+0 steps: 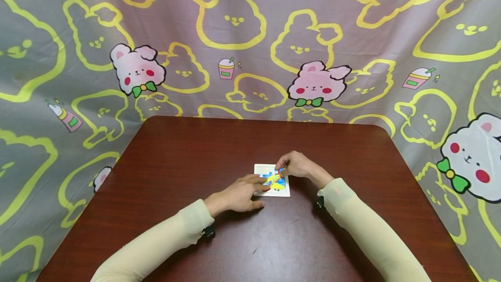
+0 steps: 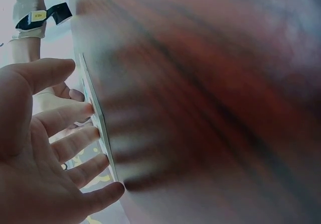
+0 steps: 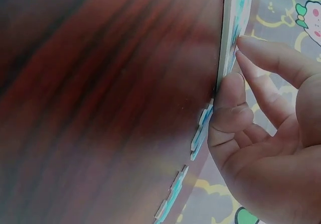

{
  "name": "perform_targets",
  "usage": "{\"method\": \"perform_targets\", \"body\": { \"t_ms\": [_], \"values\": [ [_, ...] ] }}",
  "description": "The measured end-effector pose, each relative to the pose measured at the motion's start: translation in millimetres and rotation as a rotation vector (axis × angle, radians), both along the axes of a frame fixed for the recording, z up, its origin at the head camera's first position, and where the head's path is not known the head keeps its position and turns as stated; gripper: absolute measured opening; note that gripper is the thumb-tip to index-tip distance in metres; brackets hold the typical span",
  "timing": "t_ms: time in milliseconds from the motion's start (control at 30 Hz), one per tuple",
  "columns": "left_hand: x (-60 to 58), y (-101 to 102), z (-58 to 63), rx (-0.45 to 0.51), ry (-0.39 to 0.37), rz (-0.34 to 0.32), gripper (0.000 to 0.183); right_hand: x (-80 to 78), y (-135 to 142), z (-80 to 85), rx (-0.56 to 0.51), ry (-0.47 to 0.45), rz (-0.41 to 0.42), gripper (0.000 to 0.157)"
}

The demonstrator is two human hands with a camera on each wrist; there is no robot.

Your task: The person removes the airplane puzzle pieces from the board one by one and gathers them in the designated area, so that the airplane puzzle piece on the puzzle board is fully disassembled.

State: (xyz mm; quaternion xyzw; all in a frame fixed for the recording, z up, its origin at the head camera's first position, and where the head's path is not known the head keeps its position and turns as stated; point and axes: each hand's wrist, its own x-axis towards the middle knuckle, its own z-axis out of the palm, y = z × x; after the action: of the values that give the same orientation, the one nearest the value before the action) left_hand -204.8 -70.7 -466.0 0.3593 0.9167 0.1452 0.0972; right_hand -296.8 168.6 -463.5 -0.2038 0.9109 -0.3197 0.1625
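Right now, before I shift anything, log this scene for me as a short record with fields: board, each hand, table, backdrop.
Board: light-rimmed puzzle board lying flat, with a yellow shape on blue
Left hand: left hand with fingers spread, fingertips touching the board
Right hand: right hand with fingers bent at the board's far right corner; whether it pinches a piece is unclear
Table: dark reddish-brown table under the board
Backdrop: grey cloth printed with yellow outlines and cartoon animals
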Motion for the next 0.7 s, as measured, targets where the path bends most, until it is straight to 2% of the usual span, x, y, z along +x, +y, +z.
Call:
{"method": "perform_targets", "body": {
  "t_ms": [167,700],
  "values": [
    [0.5,0.2,0.1,0.003,-0.004,0.002,0.055,0.2,-0.3,0.2,0.004,-0.008,0.004,0.026],
    [1.7,0.3,0.8,-0.005,-0.004,0.002,0.055,1.4,0.1,-0.3,-0.060,-0.035,0.011,0.020]
  ]
}}
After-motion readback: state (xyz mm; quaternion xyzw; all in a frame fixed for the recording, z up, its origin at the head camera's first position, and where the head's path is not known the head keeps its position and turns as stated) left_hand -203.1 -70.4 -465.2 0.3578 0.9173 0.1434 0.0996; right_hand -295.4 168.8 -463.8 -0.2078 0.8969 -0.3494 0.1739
